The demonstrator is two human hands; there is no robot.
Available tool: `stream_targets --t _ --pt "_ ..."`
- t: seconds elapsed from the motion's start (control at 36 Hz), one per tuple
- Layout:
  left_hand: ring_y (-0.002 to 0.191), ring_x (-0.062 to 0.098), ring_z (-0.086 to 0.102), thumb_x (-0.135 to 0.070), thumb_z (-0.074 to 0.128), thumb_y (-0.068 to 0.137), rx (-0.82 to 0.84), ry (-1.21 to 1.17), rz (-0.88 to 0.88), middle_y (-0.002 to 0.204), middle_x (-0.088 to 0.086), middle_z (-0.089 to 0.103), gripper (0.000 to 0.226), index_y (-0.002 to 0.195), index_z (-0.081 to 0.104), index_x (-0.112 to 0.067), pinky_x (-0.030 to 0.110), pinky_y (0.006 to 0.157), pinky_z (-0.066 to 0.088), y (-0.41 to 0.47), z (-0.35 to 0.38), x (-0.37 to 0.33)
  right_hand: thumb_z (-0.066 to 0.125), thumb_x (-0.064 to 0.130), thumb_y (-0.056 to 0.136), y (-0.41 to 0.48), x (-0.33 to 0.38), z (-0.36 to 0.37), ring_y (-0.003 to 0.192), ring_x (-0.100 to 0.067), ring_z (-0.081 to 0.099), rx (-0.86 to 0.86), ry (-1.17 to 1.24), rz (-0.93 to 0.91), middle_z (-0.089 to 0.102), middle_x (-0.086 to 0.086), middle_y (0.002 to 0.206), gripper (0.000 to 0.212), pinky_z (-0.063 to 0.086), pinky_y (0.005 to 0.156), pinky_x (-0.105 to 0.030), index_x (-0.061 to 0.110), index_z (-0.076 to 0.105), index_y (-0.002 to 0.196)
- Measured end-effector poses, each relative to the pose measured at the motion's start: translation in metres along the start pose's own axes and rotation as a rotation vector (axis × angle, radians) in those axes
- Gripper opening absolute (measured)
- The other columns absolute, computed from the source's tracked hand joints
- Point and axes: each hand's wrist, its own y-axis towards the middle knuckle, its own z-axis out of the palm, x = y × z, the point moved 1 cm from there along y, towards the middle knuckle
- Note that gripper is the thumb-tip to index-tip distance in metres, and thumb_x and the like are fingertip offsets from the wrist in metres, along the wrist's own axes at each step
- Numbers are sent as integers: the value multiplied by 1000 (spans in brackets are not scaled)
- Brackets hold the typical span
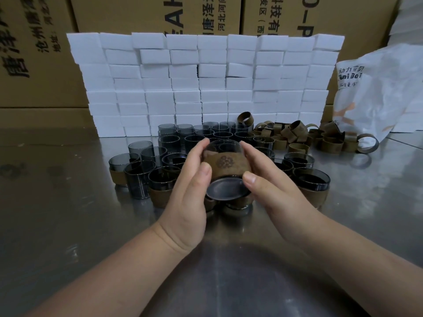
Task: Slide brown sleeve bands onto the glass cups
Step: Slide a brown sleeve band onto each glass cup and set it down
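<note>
I have my left hand (190, 179) and right hand (272, 188) curled around 1 smoky grey glass cup (225, 192). It is tipped base-first toward me above the steel table (68, 213), so both thumbs can bear on the brown patterned sleeve band (225, 164) wrapping its middle. Bare grey cups (206, 133) wait at 12 o'clock and loose brown bands (295, 133) at 1 o'clock, in easy reach, I judge.

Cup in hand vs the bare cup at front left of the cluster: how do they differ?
The held cup wears a brown band with a printed emblem; the bare cup has none. The held cup is tipped, base toward the camera, between the left hand and right hand; the bare cup stands upright on the table. Both are smoky dark glass.
</note>
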Motion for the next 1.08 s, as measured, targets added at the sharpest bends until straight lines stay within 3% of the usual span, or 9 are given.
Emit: stream_targets --t 0.14,0.28,0.36,0.44,0.58,0.75,0.89,1.0,1.08 --pt "116 15 54 -49 42 71 6 -13 -18 123 0 57 58 123 44 -23 35 99 42 2 0 -2 53 26 75 0 0 2 102 1 59 20 34 -22 54 3 128 59 47 81 -13 27 40 132" --pt "88 7 60 -56 44 63 33 -10 -64 105 -17 59 57 116 45 -35 24 57 47 1 0 -4 56 24 74 0 -1 2 115 -4 55 41 85 -21 48 1 136 51 46 81 -12 38 43 121" --pt "103 10 59 -53 49 65 30 -7 -66 113 -11 58 56 117 44 -33 33 80 52 1 2 -7 56 22 73 0 0 1 110 7 55 50 103 -20 47 7 135 57 45 79 -7 42 39 124" --pt "115 19 55 -51 50 67 33 11 -71 122 0 55 56 120 42 -33 49 100 42 0 3 -11 54 22 76 -1 1 2 108 12 53 77 83 -34 45 9 134 57 42 80 -5 45 36 125" --pt "111 21 56 -49 49 68 7 35 -56 121 6 54 50 115 44 -33 46 98 45 0 3 -14 53 18 77 -2 1 3 107 5 57 104 109 -40 47 2 134 53 44 80 -7 39 40 124" --pt "99 11 60 -37 43 78 -6 24 -56 109 -4 55 30 108 46 -34 31 83 52 1 1 -7 52 21 78 -2 1 2 101 9 58 109 90 -44 49 3 129 49 44 78 -7 41 41 121" --pt "93 7 60 -40 44 78 -9 10 -45 105 -7 55 29 105 46 -34 26 74 52 1 0 -6 51 21 79 -2 0 3 99 17 55 109 84 -54 49 7 124 46 43 76 -4 41 41 120" --pt "87 10 59 -40 44 78 -7 -8 -52 109 6 56 28 104 45 -30 23 63 50 0 2 -7 52 23 81 -2 -1 2 97 19 55 97 67 -53 56 21 112 43 44 75 -4 41 43 118" --pt "85 11 58 -37 41 79 -14 -6 -53 104 5 56 24 102 45 -29 24 63 49 0 2 -8 54 25 80 -1 -2 2 97 11 60 86 77 -40 60 22 107 41 46 75 -8 42 46 117"
